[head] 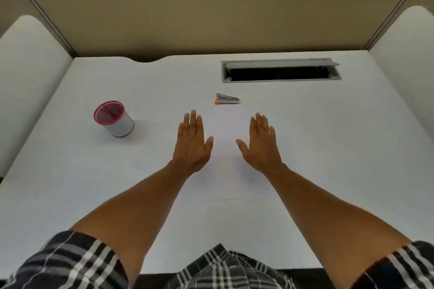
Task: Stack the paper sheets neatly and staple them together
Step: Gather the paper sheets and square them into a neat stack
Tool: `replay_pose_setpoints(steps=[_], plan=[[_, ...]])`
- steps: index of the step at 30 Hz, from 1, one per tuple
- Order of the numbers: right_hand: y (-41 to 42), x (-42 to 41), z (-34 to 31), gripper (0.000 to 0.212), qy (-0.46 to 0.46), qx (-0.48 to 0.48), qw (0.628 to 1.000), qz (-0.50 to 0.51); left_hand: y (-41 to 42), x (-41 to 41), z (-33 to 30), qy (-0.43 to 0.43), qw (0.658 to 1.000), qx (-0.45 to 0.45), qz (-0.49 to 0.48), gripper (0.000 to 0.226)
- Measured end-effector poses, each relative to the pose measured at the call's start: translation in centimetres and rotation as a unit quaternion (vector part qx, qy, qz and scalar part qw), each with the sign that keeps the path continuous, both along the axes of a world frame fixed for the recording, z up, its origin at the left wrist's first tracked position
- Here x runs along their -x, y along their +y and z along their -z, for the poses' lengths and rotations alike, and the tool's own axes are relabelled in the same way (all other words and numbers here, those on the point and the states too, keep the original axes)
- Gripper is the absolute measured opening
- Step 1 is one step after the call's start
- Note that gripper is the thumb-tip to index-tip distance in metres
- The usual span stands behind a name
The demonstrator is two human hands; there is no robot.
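Observation:
White paper sheets (225, 166) lie flat on the white desk (328, 148) in front of me, barely distinct from it; a faint lower edge shows near the middle. My left hand (192, 143) and my right hand (260, 145) rest palm down on the paper's left and right sides, fingers extended, holding nothing. A small grey stapler (227, 98) with orange ends lies just beyond the paper, apart from both hands.
A white cup with a pink rim (114, 118) stands at the left of the desk. A cable slot with an open lid (280, 70) is at the back right. Beige partition walls (187, 16) enclose the desk.

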State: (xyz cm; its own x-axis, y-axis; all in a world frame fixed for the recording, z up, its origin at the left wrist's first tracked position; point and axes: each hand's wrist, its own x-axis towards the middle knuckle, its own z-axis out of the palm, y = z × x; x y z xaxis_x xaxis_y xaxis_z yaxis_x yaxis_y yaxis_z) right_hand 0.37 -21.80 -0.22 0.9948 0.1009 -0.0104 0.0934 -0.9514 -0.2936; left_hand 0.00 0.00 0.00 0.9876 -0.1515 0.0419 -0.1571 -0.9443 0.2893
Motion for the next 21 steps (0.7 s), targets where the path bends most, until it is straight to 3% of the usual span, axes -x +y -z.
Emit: replay_pose_setpoints(steps=[4, 10, 14, 18, 21], plan=[[-0.4, 1.7, 2.3, 0.082, 0.068, 0.033, 0.997, 0.017, -0.7, 1.9, 2.0, 0.101, 0.994, -0.031, -0.008, 0.073], [-0.5, 2.6, 4.0, 0.084, 0.131, 0.047, 0.99, 0.026, -1.8, 3.2, 3.7, 0.161, 0.986, -0.043, -0.017, 0.074], [-0.3, 2.4, 3.7, 0.086, 0.126, 0.023, 0.991, 0.035, -2.4, 3.3, 4.0, 0.181, 0.983, -0.034, -0.022, 0.078], [-2.2, 1.5, 2.2, 0.091, 0.096, -0.016, 0.976, 0.193, -2.6, 3.1, 4.0, 0.195, 0.98, -0.035, -0.037, 0.076], [-4.2, 1.1, 1.3, 0.109, 0.185, -0.013, 0.931, 0.314, -2.9, 3.0, 4.1, 0.197, 0.979, -0.037, -0.038, 0.072]])
